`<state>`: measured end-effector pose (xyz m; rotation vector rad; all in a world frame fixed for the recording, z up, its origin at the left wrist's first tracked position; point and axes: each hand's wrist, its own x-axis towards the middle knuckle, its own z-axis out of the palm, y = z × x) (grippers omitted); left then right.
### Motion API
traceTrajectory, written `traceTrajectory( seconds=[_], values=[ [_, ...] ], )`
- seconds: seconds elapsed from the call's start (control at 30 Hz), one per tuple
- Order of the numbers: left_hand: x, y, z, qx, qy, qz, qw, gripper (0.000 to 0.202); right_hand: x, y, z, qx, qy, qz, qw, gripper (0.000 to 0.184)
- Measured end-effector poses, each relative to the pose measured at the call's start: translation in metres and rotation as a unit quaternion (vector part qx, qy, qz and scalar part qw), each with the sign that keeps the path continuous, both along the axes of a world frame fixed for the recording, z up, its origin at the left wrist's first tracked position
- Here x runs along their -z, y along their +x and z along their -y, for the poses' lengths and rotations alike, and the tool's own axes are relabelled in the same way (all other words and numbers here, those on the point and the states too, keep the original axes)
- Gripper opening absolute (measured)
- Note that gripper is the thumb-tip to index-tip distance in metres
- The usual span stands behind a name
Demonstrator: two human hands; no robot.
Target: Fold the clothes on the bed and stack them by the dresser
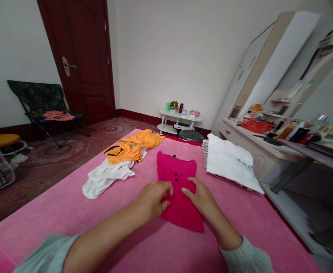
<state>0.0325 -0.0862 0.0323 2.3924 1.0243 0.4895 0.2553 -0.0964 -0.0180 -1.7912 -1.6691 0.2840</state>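
Observation:
A bright pink buttoned top (180,204), folded into a narrow shape, lies flat on the pink bed cover (112,227). Two dark buttons and a small neck label show near its far end. Over its left side is my left hand (156,198), fingers curled and thumb apart, with nothing visibly gripped. My right hand (200,194) rests at the top's right edge, thumb and fingers spread, touching or just above the cloth. Farther left lie a crumpled orange garment (138,146) and a white garment (106,176). A stack of folded clothes, topped by a white shirt (230,161), sits at the right.
Beyond the bed stands a small white table (180,113) with a plant and small items. A dresser (251,142) with a red basket (257,124) and bottles runs along the right. A folding chair (41,98) and a brown door (81,57) are at the left.

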Motion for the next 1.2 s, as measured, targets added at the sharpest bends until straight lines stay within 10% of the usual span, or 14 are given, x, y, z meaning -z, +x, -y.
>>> traceTrajectory(
  seconds=[0.27, 0.53, 0.83, 1.0, 1.2],
  values=[
    [0.033, 0.022, 0.013, 0.035, 0.036, 0.129, 0.990, 0.016, -0.025, -0.026, -0.021, -0.067, -0.024, 0.007, 0.997, 0.051],
    [0.043, 0.026, 0.020, 0.095, 0.040, 0.203, 0.974, 0.020, -0.062, -0.086, -0.046, -0.069, -0.134, 0.257, 0.955, 0.092],
    [0.030, 0.012, -0.001, 0.127, -0.106, 0.213, 0.963, 0.012, -0.032, -0.086, -0.056, -0.035, -0.073, 0.315, 0.946, 0.029],
    [0.019, -0.003, -0.032, -0.009, -0.024, 0.204, 0.979, 0.031, -0.011, -0.070, -0.045, -0.012, 0.012, 0.184, 0.983, 0.032],
    [0.043, -0.011, -0.087, -0.159, 0.107, 0.074, 0.979, 0.029, -0.004, -0.062, -0.042, -0.037, 0.069, 0.073, 0.994, 0.031]
  ],
)
